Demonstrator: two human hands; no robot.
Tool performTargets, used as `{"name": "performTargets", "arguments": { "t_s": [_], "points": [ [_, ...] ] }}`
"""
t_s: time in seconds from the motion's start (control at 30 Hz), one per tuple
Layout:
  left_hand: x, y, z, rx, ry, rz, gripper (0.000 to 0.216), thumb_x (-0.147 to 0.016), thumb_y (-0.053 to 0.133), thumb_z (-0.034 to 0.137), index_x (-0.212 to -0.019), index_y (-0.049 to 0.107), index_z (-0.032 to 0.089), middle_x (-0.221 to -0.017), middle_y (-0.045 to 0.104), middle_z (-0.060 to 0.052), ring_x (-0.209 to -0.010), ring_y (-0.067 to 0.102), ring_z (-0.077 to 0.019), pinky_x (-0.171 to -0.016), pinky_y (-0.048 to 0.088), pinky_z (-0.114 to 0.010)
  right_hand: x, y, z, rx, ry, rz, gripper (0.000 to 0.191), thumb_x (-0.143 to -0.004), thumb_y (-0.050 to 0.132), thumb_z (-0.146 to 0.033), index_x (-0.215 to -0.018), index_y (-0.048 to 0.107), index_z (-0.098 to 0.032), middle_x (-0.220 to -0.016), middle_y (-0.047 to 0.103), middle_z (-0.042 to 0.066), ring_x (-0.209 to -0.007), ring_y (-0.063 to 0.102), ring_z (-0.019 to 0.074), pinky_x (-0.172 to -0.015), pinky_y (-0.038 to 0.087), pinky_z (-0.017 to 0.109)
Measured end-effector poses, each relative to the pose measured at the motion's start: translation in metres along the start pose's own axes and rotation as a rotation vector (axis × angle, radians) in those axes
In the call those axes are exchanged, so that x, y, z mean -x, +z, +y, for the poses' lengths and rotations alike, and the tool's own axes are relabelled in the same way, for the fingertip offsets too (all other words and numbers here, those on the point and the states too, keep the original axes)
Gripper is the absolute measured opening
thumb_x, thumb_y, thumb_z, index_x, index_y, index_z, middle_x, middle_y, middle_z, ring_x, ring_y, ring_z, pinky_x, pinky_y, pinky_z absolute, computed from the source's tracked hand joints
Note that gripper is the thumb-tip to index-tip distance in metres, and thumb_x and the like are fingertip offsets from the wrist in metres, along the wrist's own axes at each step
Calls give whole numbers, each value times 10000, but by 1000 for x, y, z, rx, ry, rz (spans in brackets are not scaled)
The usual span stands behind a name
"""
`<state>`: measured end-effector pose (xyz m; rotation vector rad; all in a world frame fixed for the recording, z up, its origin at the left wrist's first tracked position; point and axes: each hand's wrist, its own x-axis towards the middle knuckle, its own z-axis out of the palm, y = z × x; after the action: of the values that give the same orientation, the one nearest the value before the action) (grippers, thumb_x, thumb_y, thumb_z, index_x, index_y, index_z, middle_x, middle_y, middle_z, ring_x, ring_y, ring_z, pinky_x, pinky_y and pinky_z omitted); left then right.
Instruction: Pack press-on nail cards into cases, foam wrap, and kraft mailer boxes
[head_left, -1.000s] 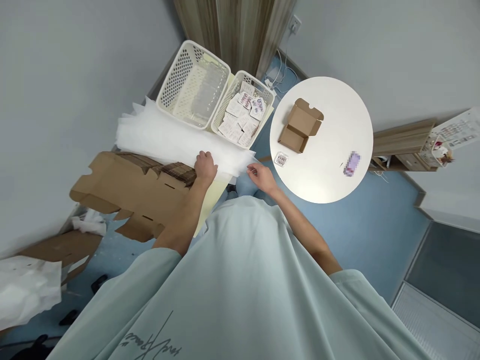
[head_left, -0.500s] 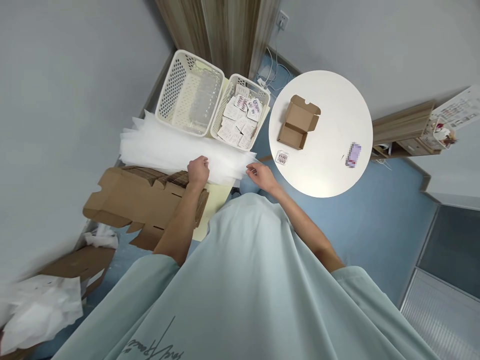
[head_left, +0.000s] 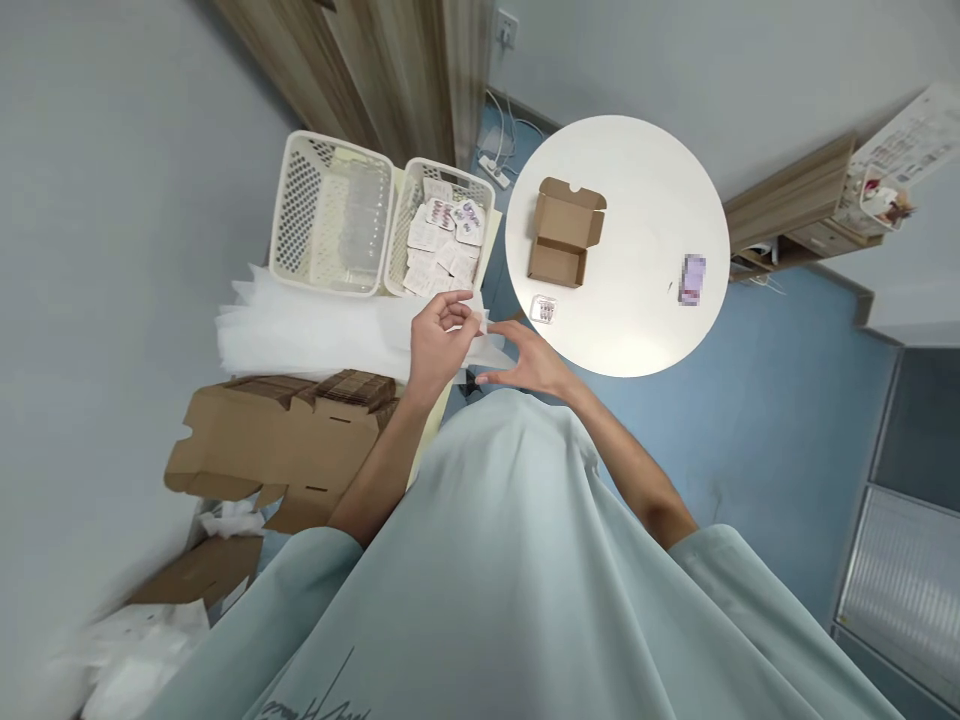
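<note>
My left hand [head_left: 441, 345] pinches the raised corner of a thin white packing sheet at the right end of a stack of white packing sheets [head_left: 307, 335]. Close beside it, my right hand [head_left: 531, 362] has its thumb and forefinger spread apart, the fingertips near the sheets' edge; nothing shows in its grasp. Just beyond my left hand stands a white basket [head_left: 395, 215] with several small printed packets [head_left: 442, 255]. An open brown cardboard box [head_left: 559, 262] and a small clear pack of press-on nails [head_left: 544, 309] are on the round white table [head_left: 630, 330].
Another white basket [head_left: 279, 235], at the left, holds clear plastic trays [head_left: 365, 225]. Flattened brown cardboard boxes [head_left: 277, 435] lie nearer on the left. A blurred purple item [head_left: 692, 278] is at the table's right side. A power strip [head_left: 493, 172] lies on the floor behind.
My left hand has moved right along the sheets and now grips a lifted corner. My right hand's thumb and forefinger have spread apart. The camera view has shifted.
</note>
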<state>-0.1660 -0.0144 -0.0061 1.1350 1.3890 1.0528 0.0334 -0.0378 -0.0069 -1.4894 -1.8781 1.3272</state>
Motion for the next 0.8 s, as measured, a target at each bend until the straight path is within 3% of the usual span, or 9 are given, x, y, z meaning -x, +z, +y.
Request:
{"name": "performTargets", "arguments": {
  "t_s": [0.1,0.2,0.27,0.33,0.4,0.47,0.57,0.67,0.8],
  "points": [
    [-5,47,10,2,94,-78,372,-982,744,333,-1336,701,226,-972,732,-22,-910,780,-178,-861,700,-316,20,-17,8,-8,84,216,515,-1024,732,-697,-1275,826,-257,-1293,843,86,-1215,787,333,-1113,619,472],
    [-12,86,18,-47,208,-169,470,-1026,732,372,-1469,646,239,-1183,773,-76,-1116,792,-217,-998,684,-367,37,-47,28,-20,107,366,509,-1125,558,-682,-1142,834,-255,-1156,867,78,-1085,806,304,-1018,627,421],
    [-24,105,22,-119,302,-210,638,-1012,769,415,-1597,565,263,-1460,725,-130,-1381,720,-286,-1149,629,-447,48,-78,46,1,106,382,503,-1130,557,-674,-1102,830,-253,-1103,867,80,-1024,806,297,-954,618,397],
    [-43,120,24,-233,374,-280,858,-941,850,448,-1697,479,285,-1708,575,-157,-1618,538,-363,-1303,503,-541,58,-116,66,23,100,368,489,-1127,569,-664,-1068,822,-250,-1058,861,77,-975,799,291,-901,595,376],
    [-65,137,26,-369,359,-415,957,-879,896,472,-1720,476,291,-1765,532,-151,-1678,455,-405,-1371,397,-605,67,-156,88,44,106,336,487,-1116,587,-666,-1021,811,-244,-1000,850,68,-919,780,281,-874,573,365],
    [-85,159,25,-460,244,-561,825,-877,877,497,-1622,611,263,-1613,685,-128,-1564,580,-401,-1345,426,-605,74,-194,111,42,130,311,488,-1100,603,-670,-999,804,-236,-968,841,59,-900,762,273,-874,560,363],
    [-105,204,21,-456,46,-670,476,-907,817,593,-1167,836,195,-1204,848,-98,-1214,760,-350,-1148,582,-494,83,-246,150,-37,185,322,498,-1051,655,-696,-1003,801,-223,-984,840,52,-953,756,275,-900,569,369],
    [-115,250,11,-375,-40,-577,489,-889,816,671,-929,823,183,-983,833,-77,-1007,765,-286,-968,616,-407,95,-286,195,-210,271,331,536,-908,815,-736,-1039,809,-216,-1003,839,53,-971,757,277,-874,601,379],
    [-122,301,-9,-205,-151,-423,526,-834,867,692,-978,830,187,-997,826,-85,-935,749,-238,-901,618,-374,111,-311,253,-503,427,349,610,-746,968,-710,-1081,824,-221,-1048,847,74,-987,775,279,-875,658,420]
  ]
}}
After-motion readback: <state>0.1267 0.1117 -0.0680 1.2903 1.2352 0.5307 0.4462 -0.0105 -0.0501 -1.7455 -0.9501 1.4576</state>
